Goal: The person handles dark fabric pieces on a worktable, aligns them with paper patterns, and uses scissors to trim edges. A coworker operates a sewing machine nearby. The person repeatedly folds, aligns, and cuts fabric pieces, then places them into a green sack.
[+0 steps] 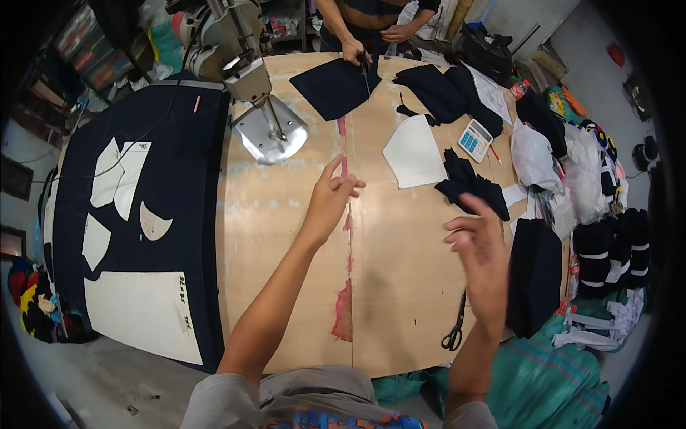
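Note:
My left hand [334, 194] hovers over the middle of the wooden table [286, 236], its index finger stretched out and nothing held. Raised at the right side, my right hand [477, 239] has its fingers apart and is empty, slightly smeared by motion. Just beyond it are dark cloth scraps [475, 182]. A white paper pattern piece [414, 154] lies between and beyond the hands. Black scissors [454, 332] rest beside my right forearm. Across the table, another person's hand [354, 51] works dark scissors [366, 75] at a dark fabric panel [329, 89].
At left, a thick dark fabric stack [193, 214] carries several paper patterns [143, 307]. A cutting machine [268, 132] stands at the far left-centre on a metal base. A calculator [475, 140], dark fabric pieces [432, 89] and plastic bags [536, 157] crowd the right side.

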### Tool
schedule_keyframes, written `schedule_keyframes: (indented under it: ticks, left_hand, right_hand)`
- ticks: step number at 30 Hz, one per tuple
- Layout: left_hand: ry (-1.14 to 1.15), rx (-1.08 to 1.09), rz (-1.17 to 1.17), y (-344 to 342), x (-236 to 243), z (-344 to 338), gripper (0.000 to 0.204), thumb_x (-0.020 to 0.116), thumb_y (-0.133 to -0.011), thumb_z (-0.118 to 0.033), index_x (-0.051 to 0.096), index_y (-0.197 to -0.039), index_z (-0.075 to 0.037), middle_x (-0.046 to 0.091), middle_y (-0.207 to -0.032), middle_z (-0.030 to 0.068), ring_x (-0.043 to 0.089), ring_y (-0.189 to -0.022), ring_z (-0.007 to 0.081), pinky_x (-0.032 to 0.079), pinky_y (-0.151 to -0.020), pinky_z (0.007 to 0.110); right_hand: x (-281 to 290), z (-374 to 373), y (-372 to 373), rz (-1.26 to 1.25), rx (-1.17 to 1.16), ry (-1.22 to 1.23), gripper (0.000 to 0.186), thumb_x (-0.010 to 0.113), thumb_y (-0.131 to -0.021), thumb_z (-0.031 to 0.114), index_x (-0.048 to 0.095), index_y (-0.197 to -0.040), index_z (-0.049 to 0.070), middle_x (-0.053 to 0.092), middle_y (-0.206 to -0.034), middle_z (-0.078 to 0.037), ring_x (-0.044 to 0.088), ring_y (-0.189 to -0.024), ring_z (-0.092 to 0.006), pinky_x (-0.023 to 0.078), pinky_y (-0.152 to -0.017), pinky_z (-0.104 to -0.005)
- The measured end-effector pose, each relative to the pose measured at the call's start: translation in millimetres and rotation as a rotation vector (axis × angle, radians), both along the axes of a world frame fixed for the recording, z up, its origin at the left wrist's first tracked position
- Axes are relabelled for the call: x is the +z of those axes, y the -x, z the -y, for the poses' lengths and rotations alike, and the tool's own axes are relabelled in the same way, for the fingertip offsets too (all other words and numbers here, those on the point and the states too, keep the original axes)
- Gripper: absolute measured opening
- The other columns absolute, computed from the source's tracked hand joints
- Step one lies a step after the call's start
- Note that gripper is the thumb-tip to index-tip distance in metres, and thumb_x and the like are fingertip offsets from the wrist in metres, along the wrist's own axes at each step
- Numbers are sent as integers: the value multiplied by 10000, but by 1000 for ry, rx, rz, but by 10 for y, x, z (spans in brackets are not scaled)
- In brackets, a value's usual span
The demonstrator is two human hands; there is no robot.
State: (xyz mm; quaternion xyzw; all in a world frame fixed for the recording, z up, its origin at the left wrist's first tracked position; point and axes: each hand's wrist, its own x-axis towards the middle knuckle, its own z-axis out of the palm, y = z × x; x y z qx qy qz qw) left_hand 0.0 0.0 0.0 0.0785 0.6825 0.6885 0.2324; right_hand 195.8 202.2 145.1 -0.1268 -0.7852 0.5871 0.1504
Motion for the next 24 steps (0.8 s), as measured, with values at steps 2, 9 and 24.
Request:
schedule_keyframes:
  ticks: [2, 9, 24]
  left_hand:
    - [-3, -46, 7, 208, -14, -217, 707, 606, -1132, -275, 309, -1716, -9, 794, -1212, 121, 674, -1029, 153, 504, -998, 320]
    - [258, -89, -132, 194, -714, -393, 661, 607, -1113, -218, 364, -1686, 5, 748, -1305, 213, 715, -1153, 293, 533, -1054, 402]
    - [937, -64, -730, -714, -1815, 261, 513, 543, -1123, -250, 516, -1615, -109, 426, -1718, 163, 317, -1629, 358, 198, -1345, 556]
  right_hand:
    - [-425, -167, 24, 184, -31, 40, 450, 594, -1104, 78, 563, -1550, 32, 726, -1183, -93, 676, -1010, -177, 522, -970, -327]
    - [-1730, -1082, 223, 327, -200, -138, 454, 645, -1075, 106, 609, -1527, 96, 709, -1244, -94, 642, -1065, -172, 510, -954, -329]
    - [-3081, -2564, 1170, 652, -442, -861, 960, 859, -879, 539, 411, -1684, 270, 427, -1639, -265, 390, -1514, -487, 351, -1211, -661]
